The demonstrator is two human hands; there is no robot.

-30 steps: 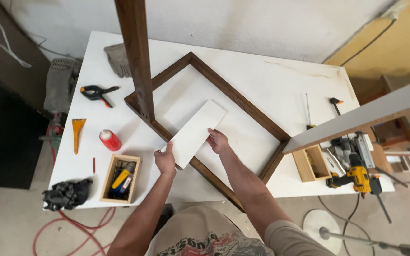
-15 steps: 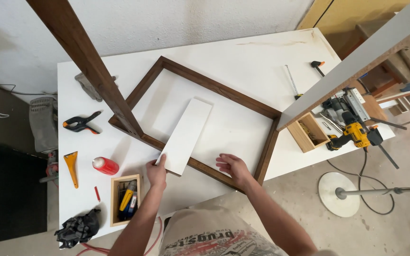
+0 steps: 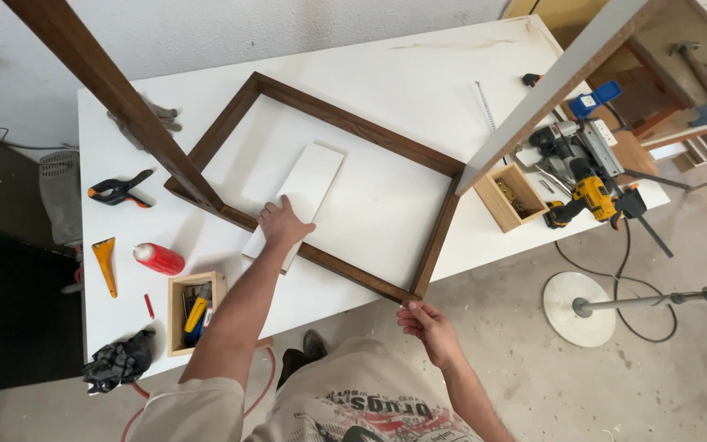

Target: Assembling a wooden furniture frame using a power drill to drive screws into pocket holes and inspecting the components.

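Note:
A dark wooden rectangular frame (image 3: 353,127) lies flat on the white table (image 3: 419,65). A white rectangular panel (image 3: 308,184) rests slanted across the frame's near-left rail. My left hand (image 3: 282,225) presses flat on the panel's near end, fingers spread. My right hand (image 3: 425,323) is off the table's front edge, its fingertips at the frame's near-right corner (image 3: 409,296). Whether it grips that corner is unclear.
A dark wooden post (image 3: 116,98) and a pale beam (image 3: 558,78) cross the view overhead. On the left lie a clamp (image 3: 116,190), orange scraper (image 3: 105,262), red bottle (image 3: 159,259), wooden tool box (image 3: 191,311) and black gloves (image 3: 118,362). Right: small wooden box (image 3: 511,195), yellow drill (image 3: 591,200).
My right hand slid from the frame's near rail to its near-right corner at the table edge. My left hand moved up onto the white panel. The view shifted.

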